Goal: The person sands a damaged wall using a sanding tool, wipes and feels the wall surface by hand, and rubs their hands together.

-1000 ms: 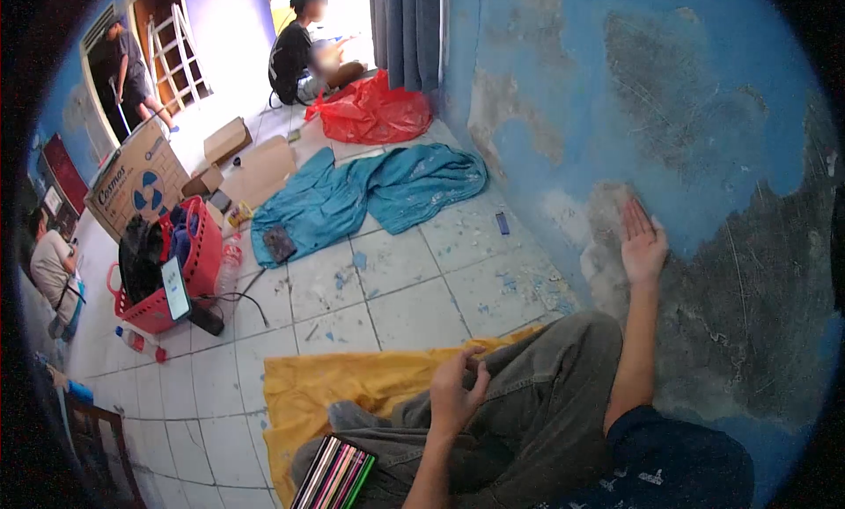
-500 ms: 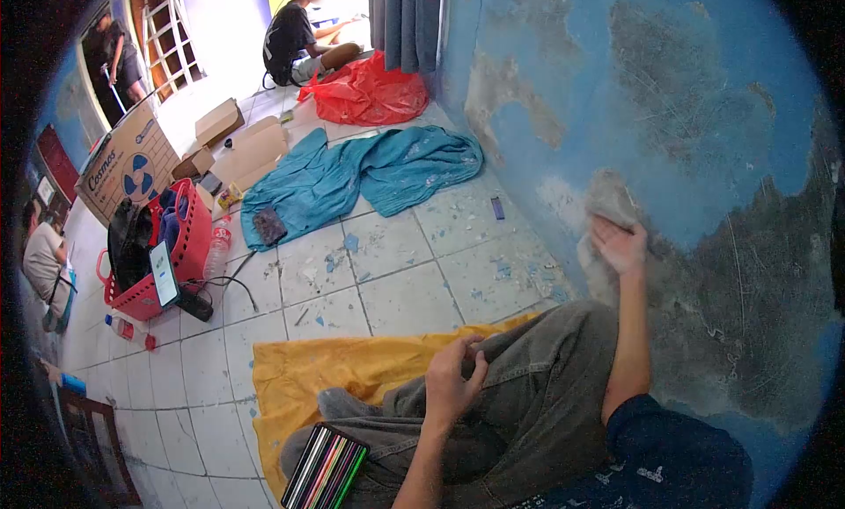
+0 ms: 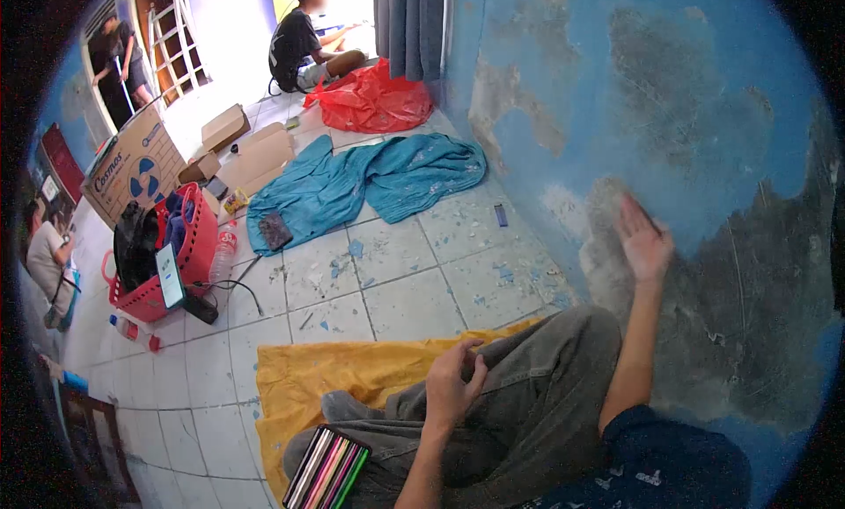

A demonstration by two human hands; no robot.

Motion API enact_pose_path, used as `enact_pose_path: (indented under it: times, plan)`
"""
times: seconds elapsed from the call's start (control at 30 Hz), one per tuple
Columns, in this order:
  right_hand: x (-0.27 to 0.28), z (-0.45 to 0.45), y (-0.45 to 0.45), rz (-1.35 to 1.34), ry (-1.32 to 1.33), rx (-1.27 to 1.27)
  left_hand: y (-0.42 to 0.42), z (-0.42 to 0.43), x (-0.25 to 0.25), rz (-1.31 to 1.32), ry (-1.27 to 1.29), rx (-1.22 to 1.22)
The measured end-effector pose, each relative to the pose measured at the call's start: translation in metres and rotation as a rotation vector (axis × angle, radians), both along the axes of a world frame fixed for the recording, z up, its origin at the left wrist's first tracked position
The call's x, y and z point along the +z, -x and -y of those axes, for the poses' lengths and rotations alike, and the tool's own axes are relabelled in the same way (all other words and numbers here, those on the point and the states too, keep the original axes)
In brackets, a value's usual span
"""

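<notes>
My right hand [image 3: 646, 243] is raised at the blue wall [image 3: 563, 60], palm up and fingers stretched out, beside a bare grey patch [image 3: 606, 223]. A thin dark edge shows along its fingers; I cannot make out what it is. My left hand [image 3: 455, 384] hovers over my bent leg in grey trousers [image 3: 546, 377], fingers loosely curled and apart, with nothing in it. A black case of coloured sticks [image 3: 327, 469] lies on my lap near the left forearm. Under my legs is a yellow cloth [image 3: 308, 373].
Paint flakes [image 3: 356, 248] litter the tiles near a teal cloth [image 3: 352, 179] and a small blue object [image 3: 501, 215]. At left stand a red basket [image 3: 198, 245], a phone [image 3: 170, 274] and a cardboard box [image 3: 132, 170]. Three people, a red bag [image 3: 374, 102] and a ladder [image 3: 173, 47] are farther off.
My right hand dipped lower on the wall, then moved back up and slightly right. My left hand has barely moved. The standing person at the doorway has shifted.
</notes>
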State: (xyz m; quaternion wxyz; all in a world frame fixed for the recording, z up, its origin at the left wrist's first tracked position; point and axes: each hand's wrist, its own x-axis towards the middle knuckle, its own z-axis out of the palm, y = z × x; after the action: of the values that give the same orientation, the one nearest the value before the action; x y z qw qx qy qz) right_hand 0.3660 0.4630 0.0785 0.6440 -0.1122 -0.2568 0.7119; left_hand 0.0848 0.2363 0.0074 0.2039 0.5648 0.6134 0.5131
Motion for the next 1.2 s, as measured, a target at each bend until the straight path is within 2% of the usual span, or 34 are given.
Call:
enact_pose_path:
  times: [0.07,0.13,0.17,0.23,0.27,0.33,0.47,0.53,0.57,0.63,0.67,0.73,0.77,0.83,0.87,0.93,1.03,1.07,1.13,1.2]
  plan:
    - [-0.013,-0.002,-0.001,-0.076,-0.082,-0.071,0.001,-0.001,-0.006,-0.008,-0.001,-0.030]
    - [-0.056,-0.028,-0.012,0.107,0.246,0.002,0.000,-0.002,-0.013,0.052,-0.012,-0.044]
    - [-0.060,-0.028,-0.014,0.060,0.239,-0.014,-0.001,-0.002,-0.011,0.003,-0.005,-0.036]
    - [-0.060,-0.029,-0.010,-0.115,0.434,-0.010,-0.001,0.001,-0.005,-0.022,-0.005,-0.058]
    - [-0.044,-0.022,-0.004,-0.151,0.414,-0.003,0.000,0.000,-0.003,0.003,-0.002,-0.056]
    - [-0.006,0.003,0.000,0.069,-0.172,-0.080,0.000,-0.003,-0.002,-0.027,-0.030,-0.039]
    - [-0.049,-0.019,-0.008,0.106,-0.003,-0.111,0.000,-0.002,-0.004,-0.035,-0.005,-0.059]
    - [-0.055,-0.017,-0.003,0.175,0.218,0.008,-0.001,-0.001,-0.006,-0.052,0.001,-0.053]
    - [-0.053,-0.018,-0.007,0.175,0.213,0.010,-0.001,-0.001,-0.007,-0.053,0.007,-0.043]
    - [-0.028,-0.009,-0.007,0.098,-0.180,-0.126,-0.002,-0.003,-0.006,-0.049,0.015,-0.028]
    - [-0.022,-0.007,-0.007,0.102,-0.172,-0.125,-0.001,-0.003,-0.005,-0.044,0.023,-0.031]
    - [-0.018,-0.004,-0.008,-0.079,-0.056,-0.051,-0.003,-0.002,-0.004,-0.037,0.045,-0.039]
    - [-0.027,-0.006,-0.006,-0.078,-0.051,-0.054,-0.004,-0.002,-0.002,-0.040,0.037,-0.030]
    - [-0.050,-0.015,0.002,-0.127,0.378,-0.033,-0.004,-0.002,-0.001,-0.043,0.025,-0.018]
    - [-0.049,-0.012,0.002,-0.123,0.376,-0.030,-0.004,-0.001,-0.001,-0.045,0.024,-0.020]
    - [-0.039,-0.010,-0.004,-0.014,0.008,0.005,-0.003,-0.005,-0.002,-0.039,0.010,-0.012]
    - [-0.002,0.006,-0.001,-0.042,-0.085,-0.083,-0.001,-0.001,-0.005,-0.058,0.029,-0.016]
    - [-0.023,-0.003,-0.004,-0.043,-0.076,-0.092,-0.001,-0.002,-0.004,-0.044,0.025,-0.028]
    - [-0.075,-0.031,-0.014,0.003,0.152,0.089,-0.002,-0.003,-0.004,-0.033,0.014,-0.050]
    - [-0.073,-0.022,-0.012,-0.042,0.229,0.054,-0.003,-0.003,-0.002,-0.056,0.008,-0.032]
